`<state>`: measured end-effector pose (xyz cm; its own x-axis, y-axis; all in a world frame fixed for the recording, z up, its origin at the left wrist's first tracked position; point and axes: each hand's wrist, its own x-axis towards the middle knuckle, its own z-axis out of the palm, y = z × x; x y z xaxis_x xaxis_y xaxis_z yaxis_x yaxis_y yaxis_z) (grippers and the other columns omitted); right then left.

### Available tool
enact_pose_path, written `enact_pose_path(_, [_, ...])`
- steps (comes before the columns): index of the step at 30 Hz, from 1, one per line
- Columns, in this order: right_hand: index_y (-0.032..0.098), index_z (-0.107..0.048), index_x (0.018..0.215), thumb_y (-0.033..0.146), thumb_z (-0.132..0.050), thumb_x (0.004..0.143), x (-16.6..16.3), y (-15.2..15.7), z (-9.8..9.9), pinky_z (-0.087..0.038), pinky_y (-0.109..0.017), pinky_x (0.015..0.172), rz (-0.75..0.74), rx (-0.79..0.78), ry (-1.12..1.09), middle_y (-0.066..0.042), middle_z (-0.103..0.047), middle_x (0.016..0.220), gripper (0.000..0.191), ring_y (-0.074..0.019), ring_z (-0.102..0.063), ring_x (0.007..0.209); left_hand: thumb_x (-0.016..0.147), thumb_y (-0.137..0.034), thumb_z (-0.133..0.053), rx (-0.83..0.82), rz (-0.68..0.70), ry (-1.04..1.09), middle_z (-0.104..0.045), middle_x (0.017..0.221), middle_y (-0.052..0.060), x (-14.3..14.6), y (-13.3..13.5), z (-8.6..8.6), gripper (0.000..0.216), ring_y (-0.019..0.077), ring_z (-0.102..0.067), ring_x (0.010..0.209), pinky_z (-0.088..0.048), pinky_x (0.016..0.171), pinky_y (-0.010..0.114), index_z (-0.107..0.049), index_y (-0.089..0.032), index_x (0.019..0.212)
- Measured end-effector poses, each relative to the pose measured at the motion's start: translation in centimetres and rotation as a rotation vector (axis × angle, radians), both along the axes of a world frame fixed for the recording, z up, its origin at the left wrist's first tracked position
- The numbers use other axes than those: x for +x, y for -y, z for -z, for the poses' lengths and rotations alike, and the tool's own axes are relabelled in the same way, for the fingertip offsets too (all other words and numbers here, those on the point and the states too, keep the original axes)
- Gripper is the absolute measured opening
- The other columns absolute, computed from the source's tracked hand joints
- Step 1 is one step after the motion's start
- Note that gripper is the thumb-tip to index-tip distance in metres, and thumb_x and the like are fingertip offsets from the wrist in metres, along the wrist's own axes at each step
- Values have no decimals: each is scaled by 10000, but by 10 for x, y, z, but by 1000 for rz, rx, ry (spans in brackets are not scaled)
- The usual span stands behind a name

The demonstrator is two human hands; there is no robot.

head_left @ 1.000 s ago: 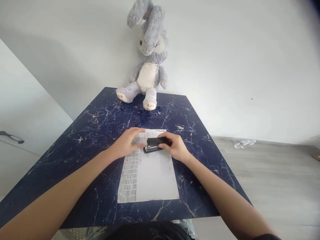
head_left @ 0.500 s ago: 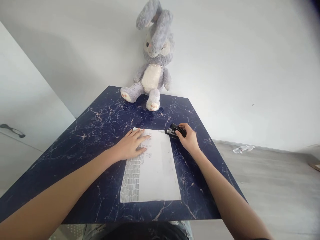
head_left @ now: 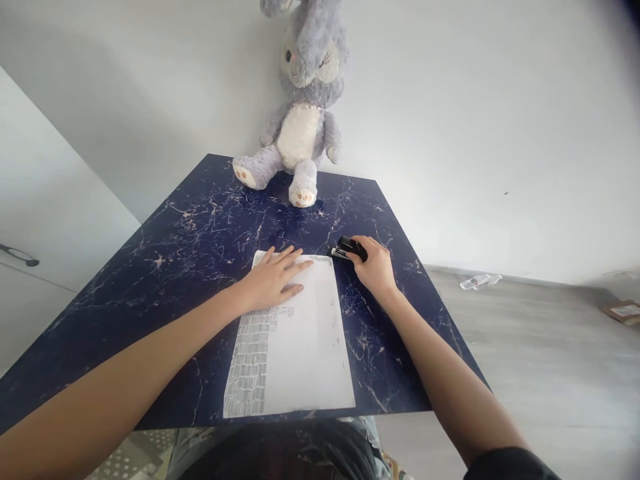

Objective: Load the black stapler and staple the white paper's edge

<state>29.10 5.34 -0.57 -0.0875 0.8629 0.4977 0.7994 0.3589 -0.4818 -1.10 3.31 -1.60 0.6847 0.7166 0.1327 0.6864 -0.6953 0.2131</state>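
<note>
A sheet of paper (head_left: 310, 353), printed down its left side and along its top edge, lies on the dark blue marbled table (head_left: 190, 227); whether more sheets lie beneath it I cannot tell. My left hand (head_left: 274, 279) rests flat on its upper left part, fingers spread. In my right hand (head_left: 373, 265) is a black stapler (head_left: 349, 248), its jaws apart and pointing left. The stapler's front end is at the paper's top right corner; whether the corner is between the jaws I cannot tell.
A grey plush rabbit (head_left: 300, 133) sits at the table's far end against the white wall (head_left: 475, 133). On the floor to the right lie a clear plastic item (head_left: 480, 281) and a cardboard piece (head_left: 623, 311). A white cabinet with a dark handle (head_left: 20, 255) stands at left.
The paper has slid a little left and nearer the table's front edge, and my left hand lies further right on it. The stapler stays in my right hand. The camera view has tilted down slightly.
</note>
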Motion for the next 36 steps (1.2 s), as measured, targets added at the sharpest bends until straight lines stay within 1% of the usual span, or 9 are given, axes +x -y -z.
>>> enact_pose_path(3, [212,-703,1200,242,-615,899,0,-1,2,-540,-438,917,-7,-30,17,-101,-730,1122,315,-290,-685,1005,1063,-512,-407,-12,44,-20,-344,1676,84,-3,5,-1,580,346,-334,1507,-211,1215,552,-350,-342,1615])
enact_pose_path(7, [224,-720,1199,252,-638,895,3,1,0,-545,-449,924,-51,-61,27,-99,-732,1111,316,-288,-695,980,1016,-464,-484,60,25,-24,-455,1552,121,-11,13,-12,568,356,-468,1345,-336,1105,521,-442,-341,1570])
enact_pose_path(12, [234,-716,1175,224,-670,872,0,8,-8,-541,-441,934,-200,-101,20,-78,-733,1117,307,-274,-694,999,960,-390,-540,117,-2,-42,-462,1500,152,-11,17,-19,584,368,-494,1283,-361,1072,558,-495,-314,1537])
enact_pose_path(16, [235,-691,1171,201,-665,875,-3,15,-14,-542,-424,913,-298,-149,31,-66,-726,1100,300,-259,-686,990,950,-357,-533,99,-11,-50,-380,1614,149,-8,18,-16,566,394,-398,1431,-278,1161,616,-518,-268,1509])
enact_pose_path(21, [224,-648,1177,180,-630,897,-4,22,-20,-530,-411,901,-340,-198,55,-68,-707,1102,284,-255,-668,997,930,-238,-484,82,105,-39,-161,1744,75,9,26,-8,729,361,-129,1594,-67,1254,637,-302,-238,1636])
enact_pose_path(24, [222,-624,1196,197,-601,932,-7,26,-24,-519,-402,890,-355,-239,81,-71,-697,1115,266,-252,-656,996,931,-242,-489,29,139,-26,-159,1745,45,17,32,-5,758,359,-164,1590,-91,1250,639,-261,-289,1653])
enact_pose_path(29, [214,-606,1194,334,-531,1030,-19,32,-23,-485,-395,881,-300,-240,118,-82,-696,1116,217,-256,-639,1002,934,-295,-516,-43,97,-1,-208,1733,64,18,37,-4,716,382,-301,1535,-168,1216,659,-339,-308,1628])
enact_pose_path(32, [213,-633,1101,383,-447,1080,-27,30,-16,-449,-378,833,-208,-184,151,-64,-701,1006,253,-232,-630,916,930,-313,-527,-62,84,13,-206,1732,72,19,37,-3,739,385,-279,1544,-139,1221,671,-319,-301,1638])
enact_pose_path(36, [206,-644,1037,357,-377,1106,-34,24,-8,-384,-376,807,-143,-125,240,-55,-689,921,314,-214,-600,842,954,-365,-513,-53,77,35,-207,1733,65,20,35,0,741,388,-164,1585,-29,1241,688,-282,-287,1654])
